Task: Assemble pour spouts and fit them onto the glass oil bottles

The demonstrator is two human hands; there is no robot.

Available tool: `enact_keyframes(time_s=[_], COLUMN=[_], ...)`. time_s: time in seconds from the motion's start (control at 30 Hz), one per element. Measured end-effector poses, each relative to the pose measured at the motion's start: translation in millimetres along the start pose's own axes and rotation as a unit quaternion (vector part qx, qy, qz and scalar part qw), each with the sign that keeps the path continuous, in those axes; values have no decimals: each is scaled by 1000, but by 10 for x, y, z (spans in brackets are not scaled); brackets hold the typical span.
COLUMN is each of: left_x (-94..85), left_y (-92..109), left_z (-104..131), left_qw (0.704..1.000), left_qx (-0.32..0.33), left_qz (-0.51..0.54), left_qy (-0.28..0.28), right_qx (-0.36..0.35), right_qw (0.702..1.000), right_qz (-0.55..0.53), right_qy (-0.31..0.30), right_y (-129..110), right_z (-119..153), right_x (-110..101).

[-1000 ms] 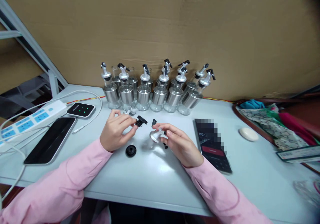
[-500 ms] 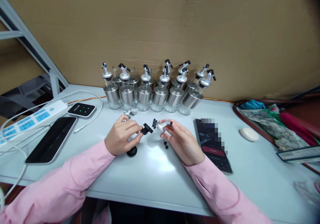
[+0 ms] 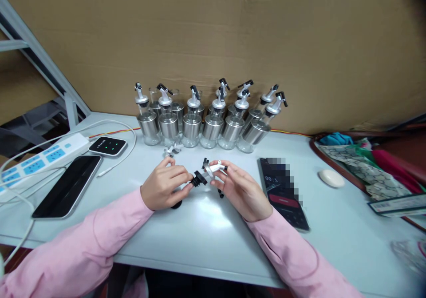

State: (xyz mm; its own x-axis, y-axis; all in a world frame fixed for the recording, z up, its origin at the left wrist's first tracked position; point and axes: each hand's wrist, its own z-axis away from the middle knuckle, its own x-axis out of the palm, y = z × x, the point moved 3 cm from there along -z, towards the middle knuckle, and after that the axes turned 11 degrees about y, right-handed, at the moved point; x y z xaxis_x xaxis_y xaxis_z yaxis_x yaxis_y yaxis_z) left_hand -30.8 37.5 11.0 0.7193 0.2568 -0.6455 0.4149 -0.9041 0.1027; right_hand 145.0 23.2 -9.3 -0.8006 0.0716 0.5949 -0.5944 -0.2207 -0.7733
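Observation:
My left hand (image 3: pixel 166 183) pinches a black ribbed stopper (image 3: pixel 199 178) by its narrow end. Opposite it, my right hand (image 3: pixel 244 189) grips a silver pourer spout (image 3: pixel 213 169) with a dark tip. The stopper's wide flange faces the spout's round base very closely; whether they touch I cannot tell. On the table beyond my left hand lie more silver spout pieces (image 3: pixel 173 149). A black round part (image 3: pixel 177 204) is partly covered by my left hand. Small black pieces (image 3: pixel 220 193) lie beside my right fingers, and another black part (image 3: pixel 205 162) sits just behind the spout.
Several glass bottles with steel sleeves (image 3: pixel 213 127) stand at the back, many topped with pourers. Leftward are a power strip (image 3: pixel 46 160), a Wi-Fi device (image 3: pixel 108 146), a dark phone (image 3: pixel 68 186) and cables. A lit phone (image 3: pixel 282 196) and white oval object (image 3: pixel 332 178) lie rightward.
The stopper and the spout have come together; before, a gap showed between them. My left hand has moved slightly right and down, and the spout has turned its base toward the stopper.

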Motion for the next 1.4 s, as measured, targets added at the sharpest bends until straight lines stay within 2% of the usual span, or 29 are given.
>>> enact_keyframes(time_s=[0.5,1.0,1.4], left_x=[-12,-24,-25], left_y=[39,48,54], left_z=[-12,-19,-29], left_qw=[1000,999,998], left_qx=[17,33,39], left_qz=[11,27,42], left_qy=[5,23,6], right_qx=[29,25,21], right_qw=[999,999,999], right_qz=[1,14,22], right_qy=[-18,-25,-28], right_y=[15,23,23], right_z=[10,15,13], right_x=[2,11,-3])
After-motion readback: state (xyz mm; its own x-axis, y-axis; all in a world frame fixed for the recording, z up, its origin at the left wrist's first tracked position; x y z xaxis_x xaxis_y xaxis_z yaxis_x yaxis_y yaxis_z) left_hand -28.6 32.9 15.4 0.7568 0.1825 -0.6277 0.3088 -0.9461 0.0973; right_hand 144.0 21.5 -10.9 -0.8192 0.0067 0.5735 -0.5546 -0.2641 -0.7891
